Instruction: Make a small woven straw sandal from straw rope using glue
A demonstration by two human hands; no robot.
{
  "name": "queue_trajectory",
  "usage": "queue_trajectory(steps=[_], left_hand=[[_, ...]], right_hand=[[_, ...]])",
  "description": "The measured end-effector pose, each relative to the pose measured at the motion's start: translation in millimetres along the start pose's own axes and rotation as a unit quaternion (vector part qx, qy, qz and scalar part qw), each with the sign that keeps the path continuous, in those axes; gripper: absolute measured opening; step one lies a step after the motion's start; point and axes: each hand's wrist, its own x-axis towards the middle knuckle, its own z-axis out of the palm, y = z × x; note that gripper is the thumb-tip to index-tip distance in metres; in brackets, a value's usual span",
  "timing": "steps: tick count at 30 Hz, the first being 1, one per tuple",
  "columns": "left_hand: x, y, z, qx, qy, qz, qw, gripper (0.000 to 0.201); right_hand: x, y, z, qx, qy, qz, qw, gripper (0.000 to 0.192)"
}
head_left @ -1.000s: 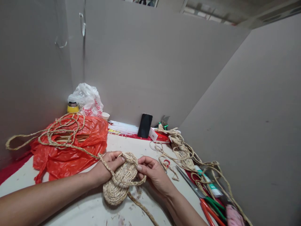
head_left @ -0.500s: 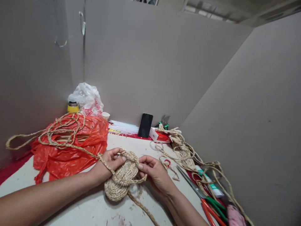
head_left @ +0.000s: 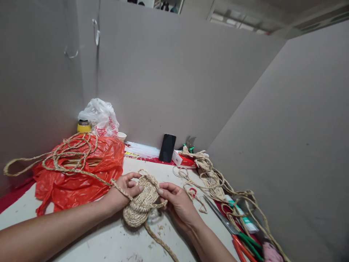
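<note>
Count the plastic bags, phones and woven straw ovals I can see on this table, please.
Plastic bags: 2, the orange bag and the white bag.
Phones: 1, the black phone leaning on the wall.
Woven straw ovals: 2, the oval between both hands and the second oval to the right.
Total: 5

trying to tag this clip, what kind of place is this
Most likely a small handcraft workstation, a table boxed in by plain cardboard-like partitions. Both hands, left hand and right hand, hold a coiled braided-straw piece; loose braided rope lies on an orange bag, and long scissors lie at the right.
</note>
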Motion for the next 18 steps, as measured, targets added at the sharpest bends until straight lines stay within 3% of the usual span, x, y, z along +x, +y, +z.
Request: queue_trajectory(steps=[3,11,18], left_hand=[[2.1,-3.5,-1.9,0.002,0.011,0.005,1.000,0.053],[3.5,-5.7,-2.1,0.015,0.034,0.006,0.999,0.049],[6.0,-6.3,-3.8,0.052,0.034,-0.012,0.998,0.038]], right_hand=[[1.1,2.3,1.3,-0.032,0.025,-0.014,0.999,0.040],[1.6,6.8,0.5,-0.118,0.069,-0.049,0.989,0.030],[-2.9,-2.7,1.7,-0.090,0.085,-0.079,0.989,0.028]])
